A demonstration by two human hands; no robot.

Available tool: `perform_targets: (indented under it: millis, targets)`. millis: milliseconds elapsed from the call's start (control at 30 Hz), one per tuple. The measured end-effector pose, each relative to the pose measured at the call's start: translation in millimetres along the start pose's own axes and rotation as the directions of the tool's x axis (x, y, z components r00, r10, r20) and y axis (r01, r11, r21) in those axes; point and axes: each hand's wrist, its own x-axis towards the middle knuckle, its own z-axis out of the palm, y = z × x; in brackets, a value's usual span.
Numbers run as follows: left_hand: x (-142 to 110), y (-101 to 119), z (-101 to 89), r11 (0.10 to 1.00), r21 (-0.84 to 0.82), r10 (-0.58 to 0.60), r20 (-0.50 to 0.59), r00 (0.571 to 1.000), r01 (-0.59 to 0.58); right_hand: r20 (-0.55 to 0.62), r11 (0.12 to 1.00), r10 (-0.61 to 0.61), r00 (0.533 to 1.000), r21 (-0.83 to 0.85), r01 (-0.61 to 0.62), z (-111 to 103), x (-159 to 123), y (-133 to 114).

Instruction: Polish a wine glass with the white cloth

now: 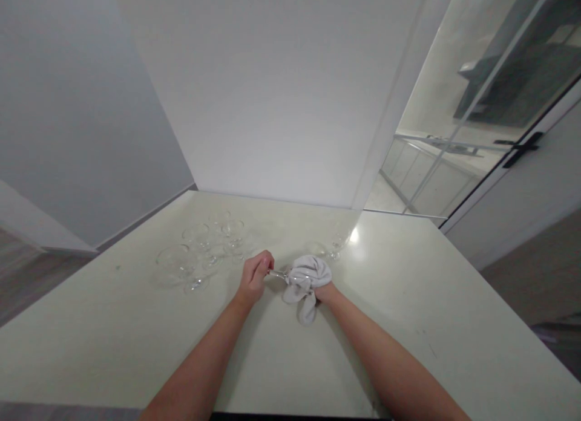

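A stemmed glass is held above the middle of the bench, lying nearly sideways: its long axis runs left to right, foot end leftward, bowl rightward. The left hand has its grip closed on the foot end; the right hand, partly hidden, holds a pale cloth around the bowl, its finger spread impossible to tell. The cloth work appears underway, but how much is done or left cannot be judged. Several clear glasses stand leftward; other clear glassware sits beyond the cloth, rightward.
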Motion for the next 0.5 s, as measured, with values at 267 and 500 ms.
perform_targets:
  millis: [267, 500]
  targets:
    - [0, -1, 1.9, 1.000, -0.005, 0.003, -0.019, 1.000, -0.003, 0.009, 0.985, 0.060, 0.998, 0.159, -0.061, 3, 2, 15]
    - [-2, 2, 2.2, 0.998, -0.040, -0.041, -0.035, 0.999, 0.040, -0.033, 0.989, 0.099, 0.994, 0.109, -0.095, 0, 0, 23]
